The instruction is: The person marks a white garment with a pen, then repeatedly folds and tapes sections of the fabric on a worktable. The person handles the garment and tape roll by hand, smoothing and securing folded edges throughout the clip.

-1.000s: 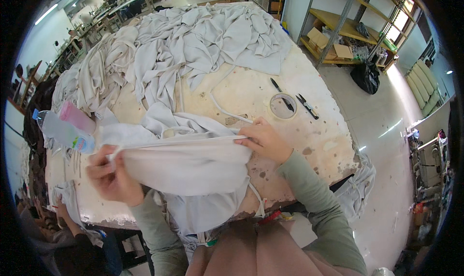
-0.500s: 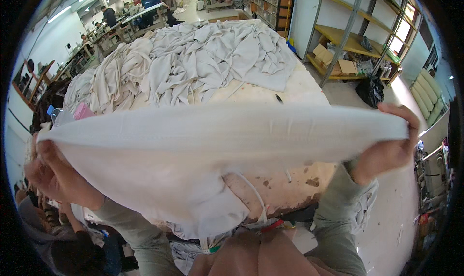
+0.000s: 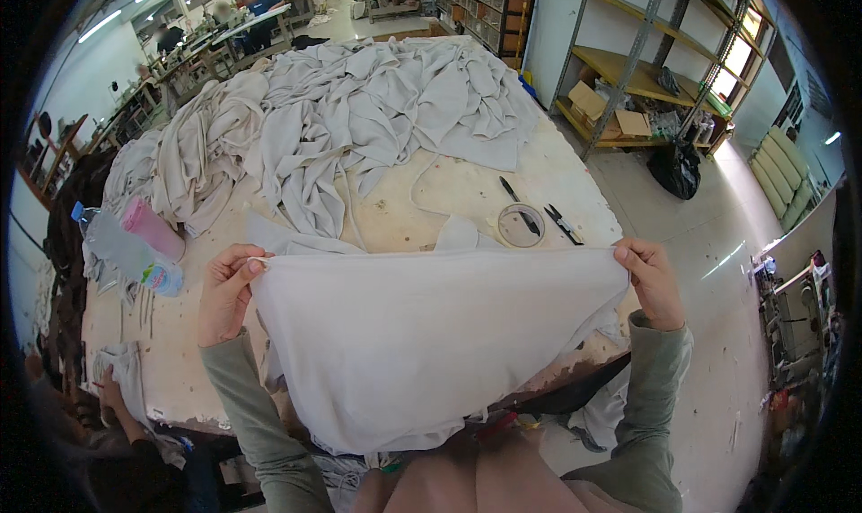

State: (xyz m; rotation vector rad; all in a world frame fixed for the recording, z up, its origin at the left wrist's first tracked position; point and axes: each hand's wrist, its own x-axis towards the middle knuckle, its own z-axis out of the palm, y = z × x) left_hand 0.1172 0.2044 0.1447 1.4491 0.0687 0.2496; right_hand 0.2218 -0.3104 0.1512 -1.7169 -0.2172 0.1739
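A pale grey cloth hangs stretched between my two hands over the near edge of the table, its top edge almost straight. At its upper left corner my left hand is closed, thumb pressed against the fingers. The opposite corner is pinched in my right hand. Its lower part droops toward my lap. Just beyond the top edge lie a tape roll, a pair of thread snips and a dark pen.
A big heap of pale cloth covers the far part of the table. A pink bottle and a clear plastic bottle are at left. Another person's hand touches cloth at lower left. Metal shelves stand at right.
My hands have come closer together, and the blurred cloth is now sharp and hangs lower. The tape roll, the snips and the bottles now show beyond it.
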